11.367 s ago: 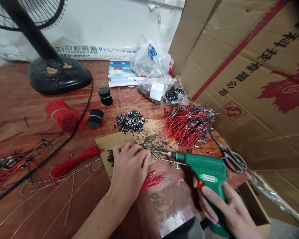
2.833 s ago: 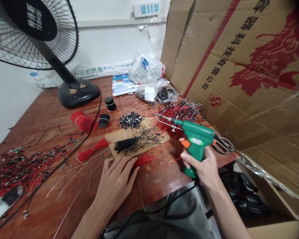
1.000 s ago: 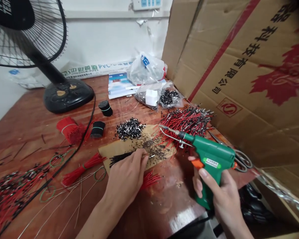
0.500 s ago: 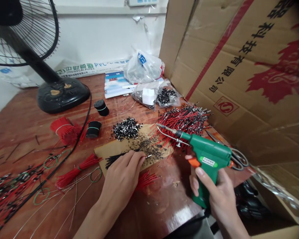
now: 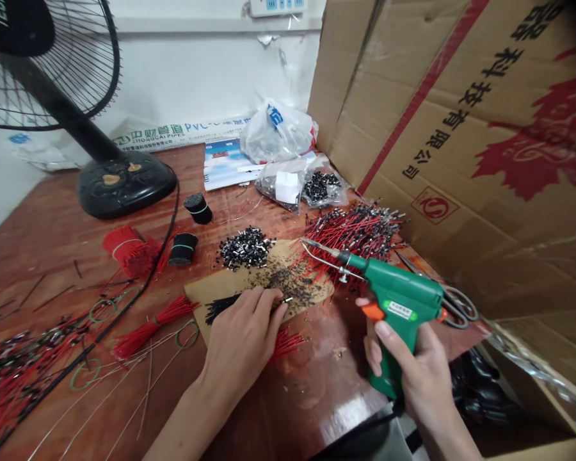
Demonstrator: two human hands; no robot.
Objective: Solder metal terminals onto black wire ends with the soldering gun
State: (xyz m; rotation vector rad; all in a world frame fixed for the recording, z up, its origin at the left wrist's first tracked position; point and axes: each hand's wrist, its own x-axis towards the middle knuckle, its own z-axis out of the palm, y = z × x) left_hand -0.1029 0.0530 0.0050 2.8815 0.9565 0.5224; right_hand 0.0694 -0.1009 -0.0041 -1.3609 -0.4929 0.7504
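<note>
My right hand [image 5: 427,374] grips the green soldering gun [image 5: 406,288], its thumb and fingers around the handle by the orange trigger. The gun's tip and thin solder feed tube point left, above the heap of red wires with dark ends [image 5: 355,230]. My left hand [image 5: 247,326] rests on the brown board [image 5: 264,282], fingers curled down and thumb bent near them. A small silver-tipped black part [image 5: 287,299] shows at its fingertips; whether they pinch it I cannot tell. Black wires [image 5: 218,308] and red wires [image 5: 288,342] lie beside this hand.
Small black parts [image 5: 244,248] are heaped behind the board. Tied red wires [image 5: 156,330] and black wire bundles [image 5: 182,248] lie left. A fan [image 5: 125,182] stands at the back left, its cord crossing the table. Plastic bags [image 5: 278,182] and a cardboard box [image 5: 441,128] border the workspace.
My left thumb has moved slightly away from the forefinger, and the fingers have shifted a little. My right hand and the soldering gun stay nearly still. The view has shifted slightly.
</note>
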